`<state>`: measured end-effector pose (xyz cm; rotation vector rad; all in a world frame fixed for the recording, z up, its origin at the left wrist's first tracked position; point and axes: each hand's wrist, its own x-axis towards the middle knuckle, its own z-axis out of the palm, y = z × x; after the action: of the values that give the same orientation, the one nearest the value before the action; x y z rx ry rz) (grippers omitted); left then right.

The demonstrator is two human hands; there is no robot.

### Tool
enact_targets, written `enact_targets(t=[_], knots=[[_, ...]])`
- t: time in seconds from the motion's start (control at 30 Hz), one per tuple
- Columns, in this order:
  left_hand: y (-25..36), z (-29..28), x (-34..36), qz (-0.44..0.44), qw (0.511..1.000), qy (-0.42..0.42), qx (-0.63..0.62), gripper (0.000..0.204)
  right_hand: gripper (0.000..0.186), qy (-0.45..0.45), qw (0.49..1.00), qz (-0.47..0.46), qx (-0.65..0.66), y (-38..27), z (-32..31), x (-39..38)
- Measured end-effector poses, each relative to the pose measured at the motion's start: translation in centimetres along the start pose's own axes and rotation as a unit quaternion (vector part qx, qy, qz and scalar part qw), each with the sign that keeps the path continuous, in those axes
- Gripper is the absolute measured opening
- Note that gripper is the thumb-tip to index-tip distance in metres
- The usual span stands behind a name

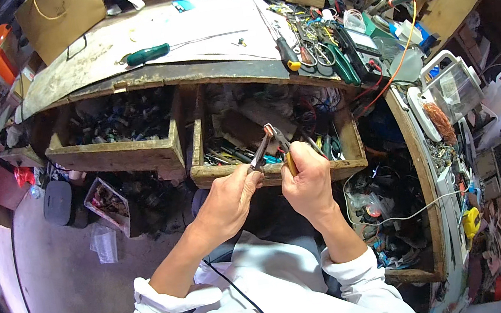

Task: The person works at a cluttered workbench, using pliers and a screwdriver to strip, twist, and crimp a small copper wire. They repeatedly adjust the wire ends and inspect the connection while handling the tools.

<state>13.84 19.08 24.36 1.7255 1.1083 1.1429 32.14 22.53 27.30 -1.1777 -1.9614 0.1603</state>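
Observation:
My left hand [222, 204] is closed around a dark, narrow-jawed tool like pliers [259, 154]; its handle is mostly hidden in my fist. In my closed right hand [310, 180] are pliers with yellow handles [290, 162], their metal jaws tilted up and to the left. The two tools' tips meet at a small copper-red piece [268, 130], too small to name. Both hands are above the front edge of an open wooden drawer [246, 173] holding pens, wires and loose tools.
A second open drawer [112, 155] full of small dark parts is to the left. On the bench lie a green-handled screwdriver [148, 55], a yellow-and-black-handled screwdriver [285, 50] and several pliers. An orange cable [400, 62] hangs at the right. A white box [107, 208] stands below.

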Motion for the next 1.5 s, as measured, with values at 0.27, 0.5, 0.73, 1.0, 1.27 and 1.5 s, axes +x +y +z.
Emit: enact_targets(t=[0.27, 0.5, 0.73, 1.0, 1.27, 1.5], knots=[[1.0, -0.6, -0.2, -0.008, 1.0, 0.001, 0.013, 0.031, 0.022, -0.089, 0.938, 0.181, 0.282, 0.1, -0.1, -0.3], [1.6, -1.2, -0.4, -0.036, 0.999, -0.029, 0.0, 0.031, 0.015, -0.165, 0.659, 0.387, 0.623, 0.3, -1.6, 0.3], [1.3, -1.2, -0.8, -0.092, 0.988, -0.076, -0.098, 0.034, 0.016, -0.202, 0.595, 0.398, 0.668, 0.5, -1.6, 0.3], [1.9, -1.4, -0.7, -0.08, 0.995, -0.054, -0.024, 0.034, 0.016, -0.164, 0.684, 0.397, 0.589, -0.2, -1.0, -0.2], [2.0, -1.1, -1.1, -0.134, 0.984, -0.063, -0.104, 0.038, 0.013, -0.159, 0.761, 0.364, 0.513, -0.1, -0.3, -0.8], [1.4, -0.9, -1.2, -0.148, 0.982, -0.059, -0.103, 0.038, 0.013, -0.15, 0.842, 0.306, 0.419, -0.3, 0.2, -1.2]])
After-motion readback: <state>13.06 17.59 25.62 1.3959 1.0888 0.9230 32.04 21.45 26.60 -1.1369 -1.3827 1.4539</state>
